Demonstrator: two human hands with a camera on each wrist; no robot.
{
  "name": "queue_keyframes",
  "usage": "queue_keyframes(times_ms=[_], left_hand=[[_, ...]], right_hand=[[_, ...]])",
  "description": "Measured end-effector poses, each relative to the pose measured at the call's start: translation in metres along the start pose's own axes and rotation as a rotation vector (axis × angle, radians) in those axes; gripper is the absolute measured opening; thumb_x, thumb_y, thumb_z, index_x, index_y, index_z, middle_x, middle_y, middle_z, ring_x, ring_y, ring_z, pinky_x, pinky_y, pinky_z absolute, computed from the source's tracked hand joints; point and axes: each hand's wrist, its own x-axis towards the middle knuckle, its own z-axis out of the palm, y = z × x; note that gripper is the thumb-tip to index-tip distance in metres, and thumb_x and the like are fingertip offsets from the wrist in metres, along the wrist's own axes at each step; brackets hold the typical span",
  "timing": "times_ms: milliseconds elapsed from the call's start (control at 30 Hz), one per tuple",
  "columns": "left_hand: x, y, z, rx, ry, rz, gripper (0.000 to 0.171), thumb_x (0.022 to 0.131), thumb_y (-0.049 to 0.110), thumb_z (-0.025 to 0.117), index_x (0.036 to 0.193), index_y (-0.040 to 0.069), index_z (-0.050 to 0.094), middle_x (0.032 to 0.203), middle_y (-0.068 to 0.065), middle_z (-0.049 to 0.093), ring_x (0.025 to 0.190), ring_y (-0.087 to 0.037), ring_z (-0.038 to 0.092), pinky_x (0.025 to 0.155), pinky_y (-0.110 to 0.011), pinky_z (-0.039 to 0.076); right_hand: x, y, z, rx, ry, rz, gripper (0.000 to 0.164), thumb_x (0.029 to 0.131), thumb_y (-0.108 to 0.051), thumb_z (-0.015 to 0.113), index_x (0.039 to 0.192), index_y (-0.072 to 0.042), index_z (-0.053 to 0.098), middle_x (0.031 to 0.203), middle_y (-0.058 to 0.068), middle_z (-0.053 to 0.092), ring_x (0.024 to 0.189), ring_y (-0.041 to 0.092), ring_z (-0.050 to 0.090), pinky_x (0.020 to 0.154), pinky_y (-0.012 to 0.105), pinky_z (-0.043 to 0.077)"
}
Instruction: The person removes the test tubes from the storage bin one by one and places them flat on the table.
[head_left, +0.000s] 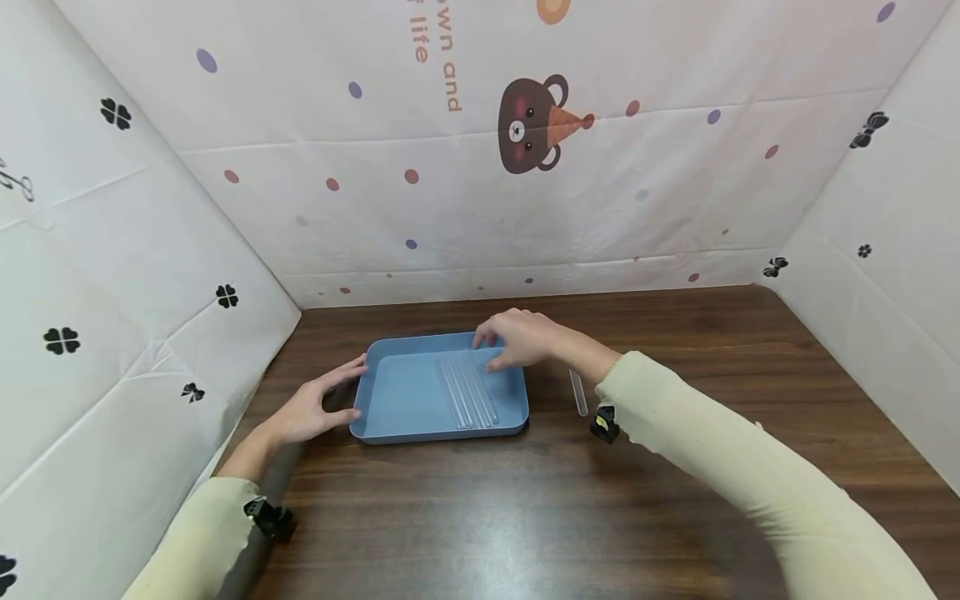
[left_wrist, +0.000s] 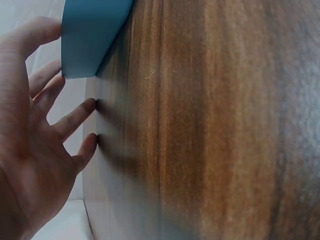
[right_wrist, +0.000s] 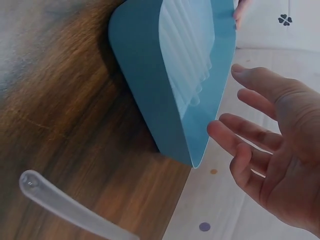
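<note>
A shallow blue tray (head_left: pixel 401 383) lies on the table with several clear test tubes (head_left: pixel 468 396) side by side in its right half. My left hand (head_left: pixel 311 408) is at the tray's left side, thumb and fingers spread along the rim and touching it or nearly so. Above the tray's back right part hovers my right hand (head_left: pixel 521 337), its fingers loosely bent and nothing seen between them. The right wrist view shows this hand (right_wrist: pixel 280 145) apart from the tubes. One more clear tube (right_wrist: pixel 70 202) with a rounded end lies on the table right of the tray, partly hidden by my right forearm in the head view.
The dark wooden table (head_left: pixel 450 517) reaches to a white printed cloth (head_left: pixel 360 208) hanging behind it. White cloth walls (head_left: pixel 112 292) also stand at the left and right. Each sleeve carries a small black camera (head_left: pixel 603 423) near the wrist.
</note>
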Motion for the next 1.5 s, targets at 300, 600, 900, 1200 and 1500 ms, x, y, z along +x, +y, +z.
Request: queue_keyframes(times_ms=[300,600,900,1200,1500], left_hand=[[0.005,-0.001,0.000,-0.009,-0.003,0.004,0.074,0.103,0.020,0.082,0.168,0.006,0.051,0.186,-0.018,0.034,0.168,-0.053,0.037,0.126,-0.080,0.035],[-0.001,-0.004,0.002,0.029,0.011,0.000,0.074,0.102,0.023,0.084,0.168,0.010,0.052,0.185,-0.015,0.036,0.168,-0.052,0.039,0.126,-0.069,0.040],[0.000,-0.002,0.002,-0.001,0.006,0.001,0.074,0.102,0.019,0.083,0.168,0.006,0.052,0.186,-0.019,0.034,0.168,-0.056,0.035,0.126,-0.081,0.034],[0.000,-0.002,0.001,-0.009,0.002,-0.010,0.075,0.102,0.019,0.083,0.168,0.006,0.051,0.186,-0.019,0.033,0.169,-0.056,0.032,0.127,-0.082,0.033],[0.001,-0.004,0.002,-0.005,0.000,-0.003,0.075,0.102,0.019,0.083,0.168,0.006,0.051,0.186,-0.020,0.034,0.169,-0.056,0.033,0.127,-0.081,0.033]], right_hand=[[0.009,-0.005,0.000,-0.039,-0.071,0.025,0.044,0.101,-0.030,0.087,0.142,-0.019,0.078,0.138,0.010,0.079,0.123,0.027,0.076,0.093,0.045,0.064],[0.023,-0.016,0.007,-0.078,-0.116,0.061,0.040,0.099,-0.031,0.088,0.137,-0.023,0.080,0.118,0.002,0.079,0.090,0.014,0.068,0.074,0.034,0.052],[0.030,-0.019,0.014,-0.080,-0.106,0.106,0.036,0.098,-0.033,0.089,0.132,-0.023,0.081,0.108,-0.002,0.076,0.088,0.015,0.068,0.074,0.035,0.050],[0.036,-0.020,0.023,-0.087,-0.114,0.130,0.033,0.099,-0.033,0.089,0.129,-0.024,0.082,0.106,-0.002,0.076,0.088,0.015,0.068,0.077,0.037,0.050],[0.036,-0.021,0.027,-0.091,-0.116,0.159,0.025,0.097,-0.033,0.091,0.119,-0.025,0.083,0.103,-0.002,0.080,0.089,0.016,0.070,0.084,0.043,0.055]])
